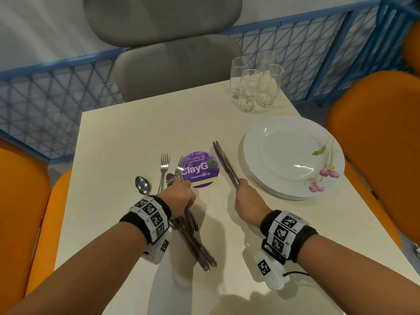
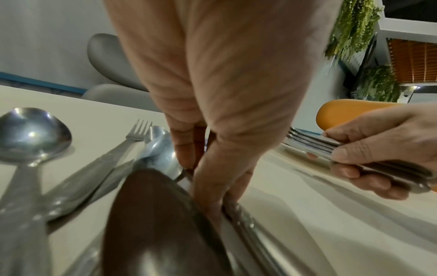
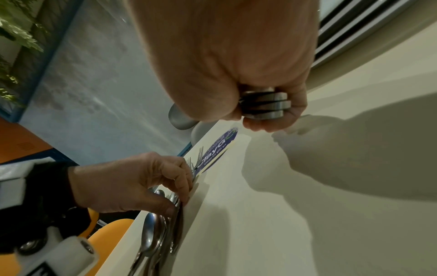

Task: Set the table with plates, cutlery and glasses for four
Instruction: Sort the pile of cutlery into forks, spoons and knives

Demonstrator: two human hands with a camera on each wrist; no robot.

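Note:
My left hand point(image 1: 181, 189) grips a bundle of forks and spoons point(image 1: 193, 237) low over the cream table point(image 1: 118, 137), handles toward me and fork tines over a purple sticker. One spoon point(image 1: 143, 185) and one fork point(image 1: 164, 169) lie loose on the table just left of it. My right hand point(image 1: 242, 188) holds a bundle of knives point(image 1: 223, 162), blades pointing away. The right wrist view shows the knife handle ends point(image 3: 264, 104) stacked inside that fist. A stack of white flowered plates point(image 1: 293, 155) sits to the right. Several clear glasses point(image 1: 254, 83) stand at the far right corner.
A round purple "ClayGo" sticker point(image 1: 201, 170) is stuck at the table's middle. A grey chair point(image 1: 172, 64) stands across the table and orange chairs point(image 1: 381, 137) flank both sides. A blue mesh railing point(image 1: 56, 92) runs behind.

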